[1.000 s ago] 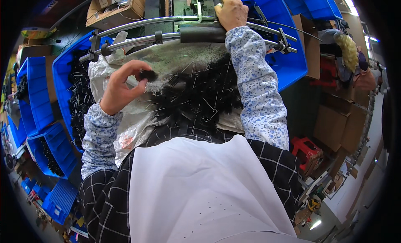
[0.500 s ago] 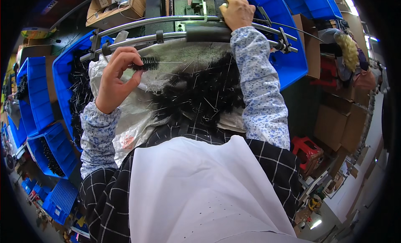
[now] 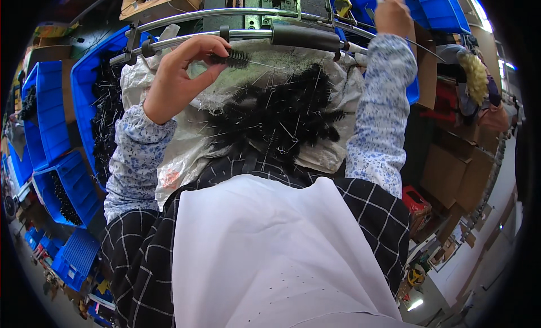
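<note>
Between the thumb and fingers of my left hand (image 3: 183,77) is a black bristle brush (image 3: 234,59), its thin wire stem pointing right. The brush is held over a pile of similar black wire brushes (image 3: 276,116) lying on a pale woven sack (image 3: 186,133) across my lap. Some of their stems end in small loops. My right hand (image 3: 393,16) reaches to the far right, beyond the metal rails and near blue bins. Its fingers are bent together at the picture's upper edge, somewhat blurred; what they pinch is too small to make out.
Two metal rails (image 3: 248,33) with a black sleeve (image 3: 306,37) cross in front of a green machine (image 3: 276,2). A blue bin (image 3: 84,97) with brushes stands left, near more blue bins (image 3: 70,192). At right are cardboard boxes (image 3: 445,170), a red stool (image 3: 416,201) and another person (image 3: 487,97).
My right hand has left the machine and moved right, past the rails' end. My left hand, still holding the brush, has shifted right and farther away. The view has shifted slightly.
</note>
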The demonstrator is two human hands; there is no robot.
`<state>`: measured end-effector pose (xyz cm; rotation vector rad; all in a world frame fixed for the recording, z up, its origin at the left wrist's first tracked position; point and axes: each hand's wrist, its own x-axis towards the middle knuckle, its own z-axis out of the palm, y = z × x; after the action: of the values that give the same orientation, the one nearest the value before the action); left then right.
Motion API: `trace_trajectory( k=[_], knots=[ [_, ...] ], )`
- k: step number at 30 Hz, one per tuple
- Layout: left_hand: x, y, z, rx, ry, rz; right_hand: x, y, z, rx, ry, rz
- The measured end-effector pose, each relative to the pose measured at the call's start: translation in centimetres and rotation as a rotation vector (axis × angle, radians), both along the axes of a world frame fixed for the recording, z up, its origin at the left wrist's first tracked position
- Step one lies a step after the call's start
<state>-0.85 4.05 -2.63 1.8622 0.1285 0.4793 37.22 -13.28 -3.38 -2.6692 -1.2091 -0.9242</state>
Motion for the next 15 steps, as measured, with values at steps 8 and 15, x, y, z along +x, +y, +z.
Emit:
trace_trajectory(
  k=[8, 15],
  knots=[
    [4.0, -3.4, -1.3, -0.030, -0.105, 0.154, -19.8, 1.3, 3.3, -0.142, 1.054, 0.548],
    [2.8, -2.8, -2.8, 0.045, 0.157, 0.234, -14.7, 3.0, 0.7, 0.090, 0.693, 0.469]
  ],
)
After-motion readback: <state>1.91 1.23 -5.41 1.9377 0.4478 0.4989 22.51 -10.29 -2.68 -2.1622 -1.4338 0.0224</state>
